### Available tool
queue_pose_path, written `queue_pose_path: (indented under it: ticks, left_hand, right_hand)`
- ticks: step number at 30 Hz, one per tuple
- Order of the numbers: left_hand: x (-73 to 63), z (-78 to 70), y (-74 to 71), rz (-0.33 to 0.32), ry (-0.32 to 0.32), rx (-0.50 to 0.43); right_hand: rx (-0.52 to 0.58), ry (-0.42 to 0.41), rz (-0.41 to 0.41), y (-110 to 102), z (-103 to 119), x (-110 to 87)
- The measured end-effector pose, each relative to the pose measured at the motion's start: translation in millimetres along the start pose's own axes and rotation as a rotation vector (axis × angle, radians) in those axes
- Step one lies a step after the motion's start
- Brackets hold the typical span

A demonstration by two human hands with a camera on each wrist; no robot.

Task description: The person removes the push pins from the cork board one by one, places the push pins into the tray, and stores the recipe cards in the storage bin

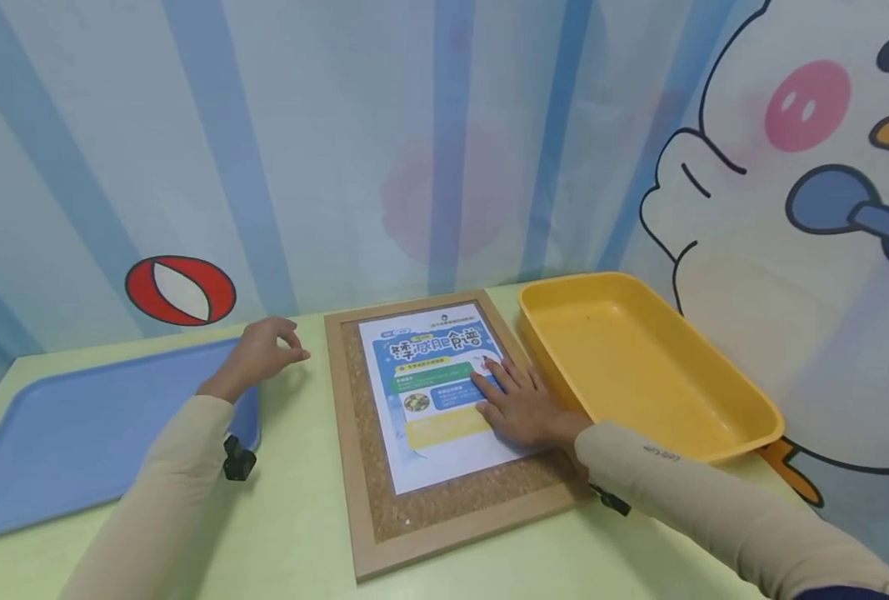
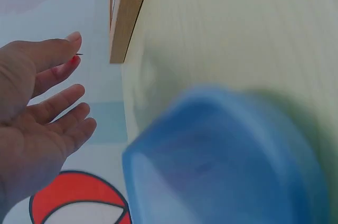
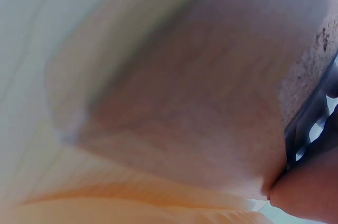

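Observation:
A cork board (image 1: 444, 517) with a wooden frame lies on the table, and a printed paper sheet (image 1: 399, 400) covers most of its cork. My right hand (image 1: 522, 408) rests with spread fingers on the sheet's right side. Left of the board, above the table, my left hand (image 1: 260, 354) pinches a small red push pin (image 2: 75, 59) between thumb and forefinger. Its thin metal point sticks out past the fingertips in the left wrist view, while the other fingers are loosely bent. The right wrist view mostly shows the blurred frame corner, with a little of the right hand (image 3: 309, 187).
A blue tray (image 1: 107, 425) lies at the left, partly behind the left forearm. To the right a deep yellow tray (image 1: 714, 367) stands against the board's side. A cartoon-printed wall (image 1: 339, 150) closes off the table's far edge.

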State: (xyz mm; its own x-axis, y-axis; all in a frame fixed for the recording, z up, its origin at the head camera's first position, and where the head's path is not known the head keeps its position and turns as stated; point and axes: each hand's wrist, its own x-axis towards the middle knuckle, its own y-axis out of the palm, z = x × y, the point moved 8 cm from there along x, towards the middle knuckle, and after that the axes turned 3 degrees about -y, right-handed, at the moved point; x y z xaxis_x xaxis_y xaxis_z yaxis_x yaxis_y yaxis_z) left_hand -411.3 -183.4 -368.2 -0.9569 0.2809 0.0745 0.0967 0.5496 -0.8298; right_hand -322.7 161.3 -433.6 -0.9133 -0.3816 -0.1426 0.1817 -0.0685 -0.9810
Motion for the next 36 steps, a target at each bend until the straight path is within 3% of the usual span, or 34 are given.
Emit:
queue_pose_path:
  ticks: [8,14,22,30,36]
  left_hand:
    - [-31.7,29.4,-22.7,0.006,-0.035,0.038]
    - [-54.0,58.5,-37.7,0.016,-0.031,0.151]
    - [-79.6,94.7,-59.7,0.006,-0.075,0.257]
    - [-93.8,117.8,-54.6,0.090,-0.111,0.293]
    - [-97.2,118.0,-47.4,0.102,-0.083,0.262]
  right_hand:
    - [0.026,-0.003,0.008,0.1,-1.7,2.9]
    - [0.018,-0.004,0.007,-4.8,2.3,-0.5]
    - [-0.007,0.006,0.009,-8.4,-0.1,1.7]
    - [-0.004,0.009,0.020,-8.5,3.6,-1.7]
    - [0.008,0.014,0.032,-2.4,1.1,-0.9]
